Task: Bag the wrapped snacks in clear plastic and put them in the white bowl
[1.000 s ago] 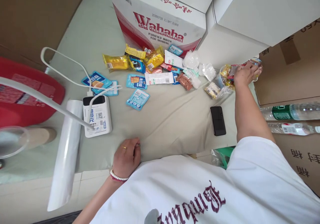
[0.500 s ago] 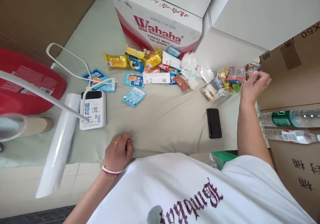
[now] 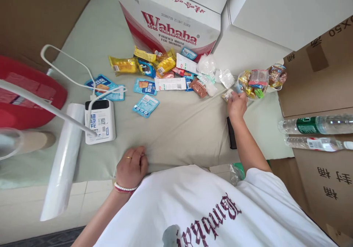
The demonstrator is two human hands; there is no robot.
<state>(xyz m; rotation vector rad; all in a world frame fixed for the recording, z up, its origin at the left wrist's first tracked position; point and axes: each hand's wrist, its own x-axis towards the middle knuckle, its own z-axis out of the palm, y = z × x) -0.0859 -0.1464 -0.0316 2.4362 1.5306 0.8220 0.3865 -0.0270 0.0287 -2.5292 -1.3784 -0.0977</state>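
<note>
My right hand (image 3: 236, 106) reaches over the grey-green cloth and its fingers close on a small clear snack packet (image 3: 227, 94). Just right of it lies a clear bag of mixed sweets (image 3: 257, 81). A black phone (image 3: 231, 138) is partly hidden under my right forearm. My left hand (image 3: 131, 167), with a ring and a bead bracelet, rests curled on the cloth's near edge and holds nothing. Several snack packets (image 3: 165, 74) lie scattered in front of the Wahaha box (image 3: 168, 22).
A white power bank (image 3: 99, 121) with a looped white cable sits at left, beside a white roll (image 3: 63, 162) and a red bag (image 3: 27, 96). Cardboard boxes stand at right with two water bottles (image 3: 317, 133). A white box (image 3: 281, 11) stands at the back.
My right hand left the sweets bag at the far right and moved left and nearer, onto the small clear packet. My forearm now covers part of the phone. The left hand stayed put.
</note>
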